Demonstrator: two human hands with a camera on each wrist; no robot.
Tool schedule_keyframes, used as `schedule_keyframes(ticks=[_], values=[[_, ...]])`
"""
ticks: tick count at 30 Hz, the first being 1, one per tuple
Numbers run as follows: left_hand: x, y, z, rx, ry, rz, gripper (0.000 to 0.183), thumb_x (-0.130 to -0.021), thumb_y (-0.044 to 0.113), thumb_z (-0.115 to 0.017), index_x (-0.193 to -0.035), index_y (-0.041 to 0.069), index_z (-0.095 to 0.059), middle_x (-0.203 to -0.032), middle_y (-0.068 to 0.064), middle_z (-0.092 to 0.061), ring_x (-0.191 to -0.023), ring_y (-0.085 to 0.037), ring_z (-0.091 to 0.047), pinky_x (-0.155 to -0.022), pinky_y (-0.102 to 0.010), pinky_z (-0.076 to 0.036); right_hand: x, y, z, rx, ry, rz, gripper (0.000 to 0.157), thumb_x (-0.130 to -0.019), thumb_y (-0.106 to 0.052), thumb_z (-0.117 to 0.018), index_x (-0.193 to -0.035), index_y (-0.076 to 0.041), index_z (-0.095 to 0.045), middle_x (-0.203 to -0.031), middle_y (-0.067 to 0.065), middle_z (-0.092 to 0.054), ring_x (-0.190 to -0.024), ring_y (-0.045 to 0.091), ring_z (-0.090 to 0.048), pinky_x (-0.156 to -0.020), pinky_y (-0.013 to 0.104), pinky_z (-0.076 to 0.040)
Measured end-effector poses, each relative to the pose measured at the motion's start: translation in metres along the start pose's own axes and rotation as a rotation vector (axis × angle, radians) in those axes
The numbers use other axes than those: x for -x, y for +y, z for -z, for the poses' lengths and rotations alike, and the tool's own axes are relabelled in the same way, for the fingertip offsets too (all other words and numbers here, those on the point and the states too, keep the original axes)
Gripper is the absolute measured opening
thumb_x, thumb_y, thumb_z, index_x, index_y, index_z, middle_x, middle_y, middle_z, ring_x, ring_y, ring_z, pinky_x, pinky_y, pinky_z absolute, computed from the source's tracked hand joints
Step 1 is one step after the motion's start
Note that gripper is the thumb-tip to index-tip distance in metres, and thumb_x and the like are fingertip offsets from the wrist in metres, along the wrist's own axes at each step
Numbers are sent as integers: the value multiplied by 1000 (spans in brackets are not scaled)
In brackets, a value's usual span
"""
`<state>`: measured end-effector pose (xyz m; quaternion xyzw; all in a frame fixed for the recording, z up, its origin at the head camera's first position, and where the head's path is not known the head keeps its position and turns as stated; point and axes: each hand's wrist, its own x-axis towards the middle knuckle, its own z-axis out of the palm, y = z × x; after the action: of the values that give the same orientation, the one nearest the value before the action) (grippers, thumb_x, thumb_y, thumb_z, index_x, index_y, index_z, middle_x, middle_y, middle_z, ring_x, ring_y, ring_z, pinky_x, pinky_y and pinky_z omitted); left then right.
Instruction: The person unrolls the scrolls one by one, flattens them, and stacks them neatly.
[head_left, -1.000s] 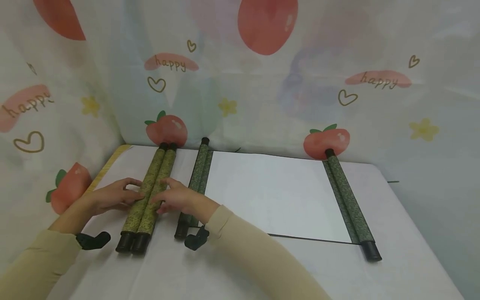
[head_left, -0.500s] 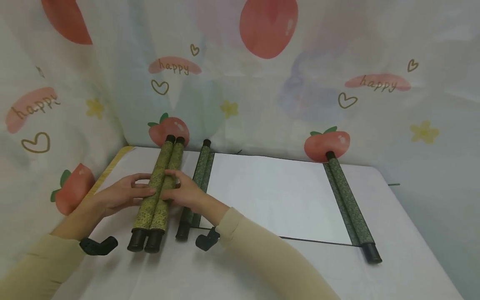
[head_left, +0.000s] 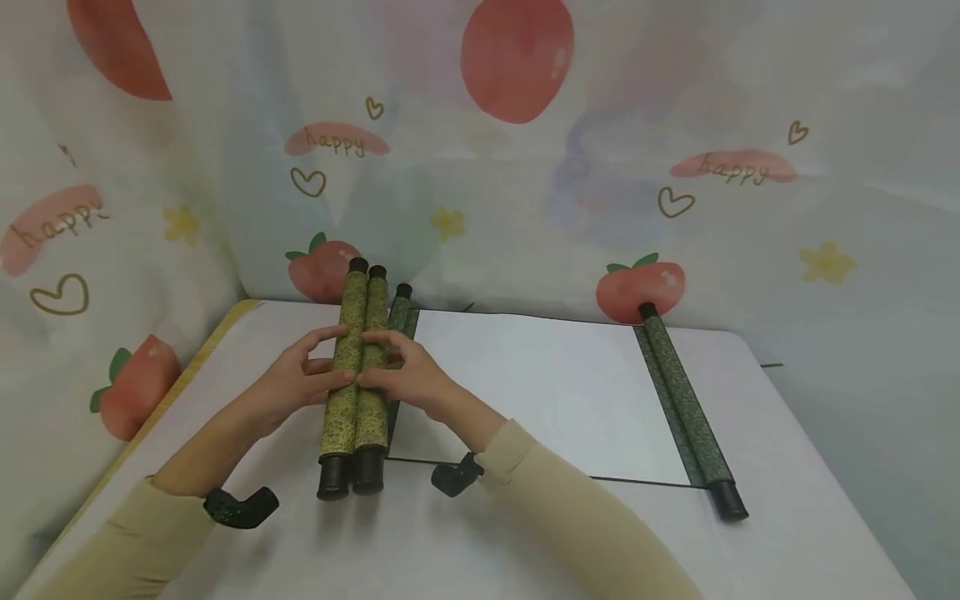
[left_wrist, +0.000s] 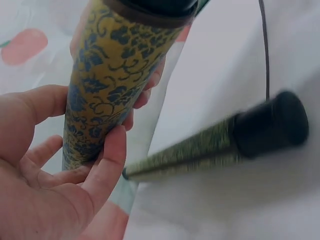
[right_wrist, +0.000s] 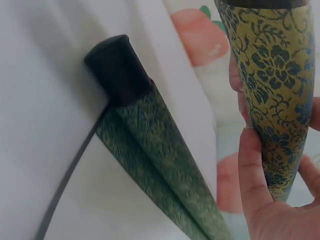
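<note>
A yellow brocade scroll with dark blue floral patterning, wound into two side-by-side rolls with black end knobs, is held up above the table. My left hand [head_left: 303,379] grips its left roll [head_left: 340,421], thumb and fingers curled round it in the left wrist view. The right hand [head_left: 416,377] holds the right roll [head_left: 371,425] the same way. Behind and just right of them, partly hidden, is the left roller [head_left: 400,312] of an unrolled green scroll. White paper [head_left: 525,392] stretches from there to the green scroll's right roller [head_left: 686,400].
A white cloth [head_left: 795,500] covers the table, with a yellow wooden edge [head_left: 217,333] showing at the left. A printed curtain [head_left: 525,208] hangs right behind the table and along its left side. Black wrist straps [head_left: 240,508] sit at both sleeves.
Both hands have lifted the yellow scroll off the cloth and carried it right, from the table's left side to overlap the green scroll's left roller. The green scroll lies where it was.
</note>
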<state>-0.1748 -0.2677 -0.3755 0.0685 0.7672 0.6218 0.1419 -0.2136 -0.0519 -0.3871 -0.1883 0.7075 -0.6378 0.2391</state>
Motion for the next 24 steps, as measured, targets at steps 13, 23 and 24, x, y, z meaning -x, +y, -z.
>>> schedule_keyframes(ticks=[13, 23, 24], values=[[-26, 13, -51, -105, 19, -107, 63, -96, 28, -69, -151, 21, -39, -146, -18, -49, -122, -33, -59, -91, -45, -53, 35, 2, 45, 49, 90, 41, 62, -88, -21, -73, -145, -28, -49, -130, 17, -47, -102, 25, -62, -81, 37, -57], [-46, 18, -91, -145, -28, -159, 58, -94, 22, -71, -147, 20, -47, -154, -13, -39, -137, -42, -41, -95, -56, -47, 64, 13, 78, 71, 165, 22, 61, -89, -22, -73, -144, -31, -49, -140, 14, -42, -119, 30, -52, -86, 40, -55], [-48, 19, -95, -138, -29, -159, 59, -94, 22, -71, -147, 20, -47, -153, -13, -40, -136, -41, -43, -95, -55, -48, 66, 14, 81, 73, 172, 26, 61, -89, -22, -73, -144, -31, -49, -141, 14, -43, -119, 31, -52, -86, 40, -55]])
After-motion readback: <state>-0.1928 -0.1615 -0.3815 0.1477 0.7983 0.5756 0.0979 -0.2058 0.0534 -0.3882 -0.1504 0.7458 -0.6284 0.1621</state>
